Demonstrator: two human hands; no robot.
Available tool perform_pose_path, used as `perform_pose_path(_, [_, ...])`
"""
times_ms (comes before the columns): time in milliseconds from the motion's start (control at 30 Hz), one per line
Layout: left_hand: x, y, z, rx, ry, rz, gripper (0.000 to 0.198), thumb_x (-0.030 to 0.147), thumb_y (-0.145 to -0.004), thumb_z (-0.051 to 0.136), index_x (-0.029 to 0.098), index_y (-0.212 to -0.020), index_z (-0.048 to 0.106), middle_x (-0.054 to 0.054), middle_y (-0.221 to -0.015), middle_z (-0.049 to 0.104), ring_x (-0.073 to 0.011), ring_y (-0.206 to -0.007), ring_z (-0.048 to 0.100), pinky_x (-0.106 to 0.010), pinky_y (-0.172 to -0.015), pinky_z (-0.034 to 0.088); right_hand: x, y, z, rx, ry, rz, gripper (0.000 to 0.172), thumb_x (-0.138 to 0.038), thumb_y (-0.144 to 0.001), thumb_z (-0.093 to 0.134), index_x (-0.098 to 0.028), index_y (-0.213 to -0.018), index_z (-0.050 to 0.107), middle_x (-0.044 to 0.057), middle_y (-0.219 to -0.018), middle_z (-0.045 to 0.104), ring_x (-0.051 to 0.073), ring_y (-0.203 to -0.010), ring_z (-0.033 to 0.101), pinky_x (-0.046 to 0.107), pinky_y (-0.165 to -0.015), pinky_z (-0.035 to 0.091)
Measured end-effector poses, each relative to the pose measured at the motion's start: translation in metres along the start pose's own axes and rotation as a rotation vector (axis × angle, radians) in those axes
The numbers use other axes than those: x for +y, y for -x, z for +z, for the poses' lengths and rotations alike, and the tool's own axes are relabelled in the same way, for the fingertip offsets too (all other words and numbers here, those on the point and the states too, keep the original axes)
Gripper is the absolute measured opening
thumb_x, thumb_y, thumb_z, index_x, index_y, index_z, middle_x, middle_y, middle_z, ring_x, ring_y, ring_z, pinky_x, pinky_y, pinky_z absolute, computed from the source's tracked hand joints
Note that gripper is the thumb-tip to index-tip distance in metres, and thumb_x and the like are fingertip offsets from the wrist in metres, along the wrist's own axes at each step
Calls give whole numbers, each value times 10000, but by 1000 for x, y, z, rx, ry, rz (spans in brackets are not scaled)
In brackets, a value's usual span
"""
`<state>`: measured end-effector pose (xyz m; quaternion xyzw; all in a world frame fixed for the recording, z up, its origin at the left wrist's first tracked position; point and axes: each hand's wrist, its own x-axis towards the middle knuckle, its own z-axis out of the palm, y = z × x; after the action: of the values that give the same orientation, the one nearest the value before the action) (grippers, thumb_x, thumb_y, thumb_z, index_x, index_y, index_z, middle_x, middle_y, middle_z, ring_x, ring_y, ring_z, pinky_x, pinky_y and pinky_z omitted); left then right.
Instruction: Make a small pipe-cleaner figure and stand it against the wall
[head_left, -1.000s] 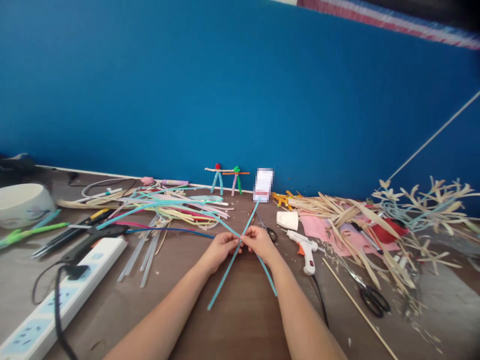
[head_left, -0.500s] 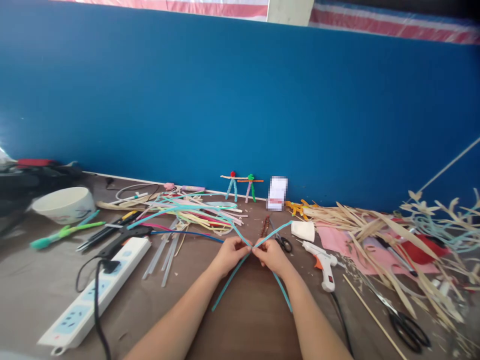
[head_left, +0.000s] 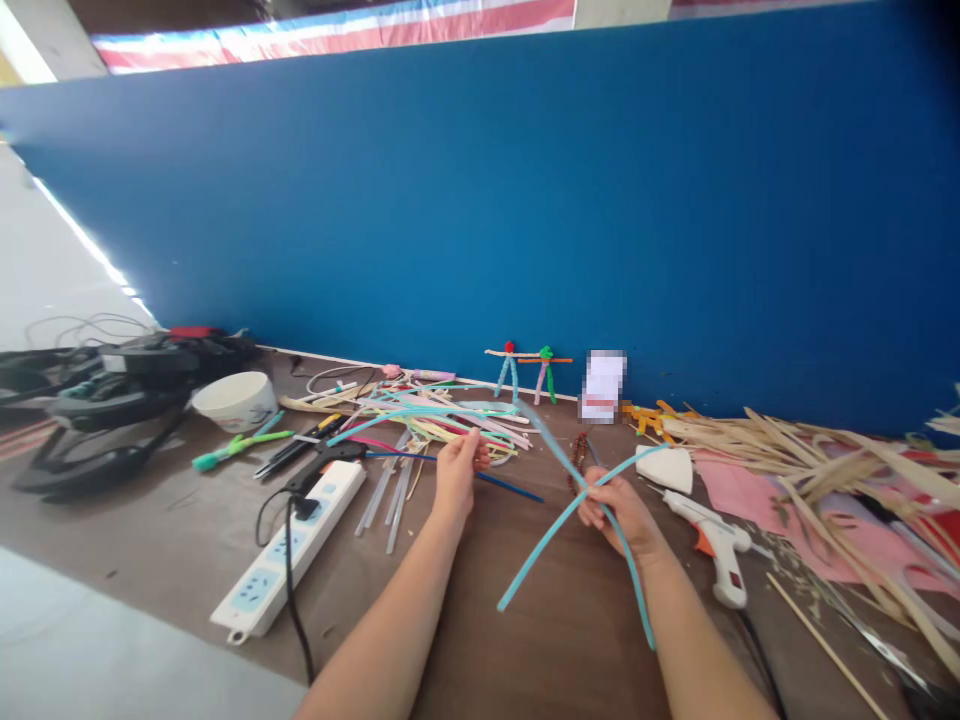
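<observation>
I have the right hand point(head_left: 626, 512) just right of centre, its fingers pinched closed on two long, light-blue, fuzzy pipe cleaners point(head_left: 564, 516) crossed in an X above the brown table point(head_left: 540, 655). One slants from lower left to upper right, the other from upper left to lower right, and they cross at the fingers. The left hand point(head_left: 457, 470) hangs apart near centre, fingers curled inward (from here I can't tell whether they grip anything). The crossing lies to its right and slightly lower; a loose heap of pastel pipe cleaners point(head_left: 431, 411) sits up-left, nearer this hand.
</observation>
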<state>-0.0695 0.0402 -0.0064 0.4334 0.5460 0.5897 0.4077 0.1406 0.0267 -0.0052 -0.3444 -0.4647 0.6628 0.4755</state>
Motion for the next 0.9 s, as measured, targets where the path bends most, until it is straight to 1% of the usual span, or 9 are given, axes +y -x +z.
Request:
perform_pose_path(100, [6, 13, 3, -252, -511, 302, 339, 234, -689, 504, 154, -1011, 572, -89, -925, 612, -200, -859, 553, -313, -766, 428, -2, 0, -4, 69, -102, -63, 173, -254, -597, 561, -197, -568, 401, -99, -380, 341, 58, -316, 316, 223, -411, 308])
perform_pose_path(167, [14, 16, 3, -468, -876, 505, 643, 115, -609, 537, 230, -1228, 408, -84, -1207, 482, -244, -1116, 406, -362, -931, 311, -2, -1, -6, 70, -131, -75, 178, -254, -608, 555, -196, -563, 393, -96, -383, 338, 58, -322, 319, 222, -414, 308])
perform_pose_path(267, [23, -2, -4, -560, -1397, 495, 948, 65, -474, 620, 200, -1328, 231, -161, -1384, 220, -384, -1244, 151, -552, -964, 100, -2, -2, -7, 52, -157, -82, 176, -258, -617, 548, -192, -559, 396, -94, -380, 344, 56, -325, 318, 220, -417, 306])
perform_pose_path(333, [26, -28, -14, -539, -1619, 464, 959, 52, -460, 629, 167, -1327, 236, -213, -1380, 190, -415, -1249, 90, -592, -940, 40, -2, -3, -6, 49, -158, -81, 173, -258, -613, 550, -192, -561, 397, -95, -375, 347, 55, -322, 314, 215, -411, 301])
perform_pose_path(433, [26, -66, -30, -533, -1675, 508, 845, 46, -503, 587, 177, -1293, 318, -218, -1335, 300, -388, -1224, 226, -554, -944, 117, -1, -2, -2, 40, -158, -78, 167, -248, -608, 555, -194, -569, 401, -99, -368, 351, 55, -315, 315, 207, -396, 296])
perform_pose_path(567, [37, -96, -44, -558, -1596, 412, 544, 62, -557, 541, 136, -1096, 544, -166, -1007, 612, -287, -962, 537, -385, -879, 325, 3, -3, -2, -2, -181, -93, 158, -220, -621, 547, -189, -553, 408, -95, -357, 358, 56, -307, 320, 201, -381, 296])
perform_pose_path(667, [60, -110, -54, -508, -1572, 375, 330, 145, -623, 524, 138, -938, 624, -120, -957, 638, -232, -881, 572, -260, -772, 396, 5, -5, -5, 12, -169, -93, 171, -229, -616, 555, -189, -547, 404, -97, -351, 352, 56, -302, 318, 200, -375, 296])
perform_pose_path(767, [92, -125, -70, -385, -1581, 302, 388, 262, -699, 463, 123, -1048, 563, -98, -886, 654, -216, -772, 595, -236, -638, 421, 7, -8, -8, 8, -171, -90, 177, -229, -618, 560, -188, -549, 403, -96, -352, 359, 57, -302, 327, 198, -372, 297])
perform_pose_path(900, [126, -138, -84, -349, -1626, 243, 356, 265, -670, 488, 157, -994, 588, -52, -830, 661, -190, -758, 599, -199, -604, 407, 9, -13, -12, -35, -211, -94, 139, -182, -629, 550, -181, -564, 426, -93, -352, 373, 56, -300, 342, 196, -372, 303])
